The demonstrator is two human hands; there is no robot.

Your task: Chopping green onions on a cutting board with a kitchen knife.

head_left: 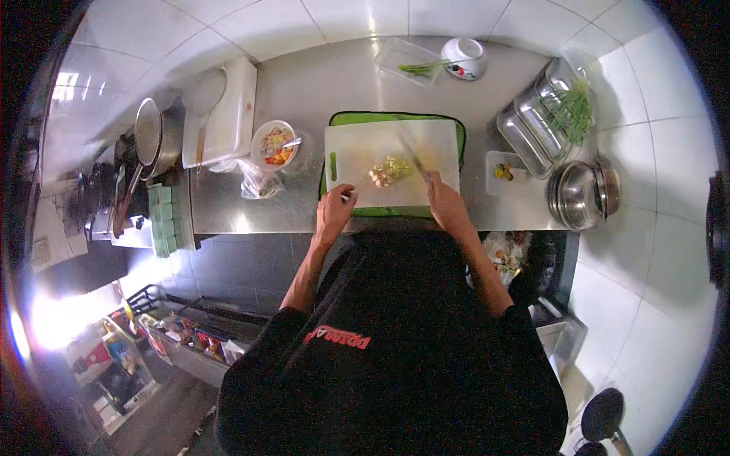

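Observation:
My right hand (pixel 445 201) is wrapped round the handle of a knife (pixel 413 152), its blade slanting up and left over the white cutting board (pixel 350 140). Just left of the blade lies a small heap of chopped spring onion (pixel 390 172), pale on one side and green on the other. My left hand (pixel 334 210) rests at the near left corner of the board with its fingers curled in. A small whitish bit shows by its fingertips, too small to name. Beneath the white board sits a green board (pixel 395 116) with a dark rim.
Left of the boards stand a tub of chopped ingredients (pixel 275 146) with a spoon and a plastic bag (pixel 260 181). On the right are a small clear tray (pixel 508 173), steel bowls (pixel 582 194) and steel pans (pixel 528 137) with green stalks. A white bowl (pixel 464 55) is behind.

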